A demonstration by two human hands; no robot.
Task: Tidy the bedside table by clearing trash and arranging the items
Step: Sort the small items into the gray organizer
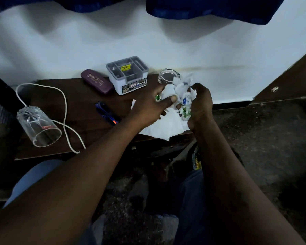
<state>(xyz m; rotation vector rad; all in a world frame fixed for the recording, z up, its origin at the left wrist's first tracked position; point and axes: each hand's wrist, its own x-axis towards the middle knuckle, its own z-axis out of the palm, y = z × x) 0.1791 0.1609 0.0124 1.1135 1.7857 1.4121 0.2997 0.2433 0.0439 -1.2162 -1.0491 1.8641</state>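
Head view: crumpled white tissue and green-printed wrappers (181, 88) sit bunched at the right edge of the dark wooden table (88, 106). The left hand (148, 106) pinches them, the right hand (200, 105) apparently clenched round them, beside a small clear glass jar (167, 77).

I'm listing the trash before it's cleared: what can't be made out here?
Head view:
- Count of the crumpled wrappers: covered by the left hand and right hand holding them.
- Inside the organiser box: compartments too dark; print on its yellow sticker too small.
- The glass jar: its near side is hidden behind the wrappers.
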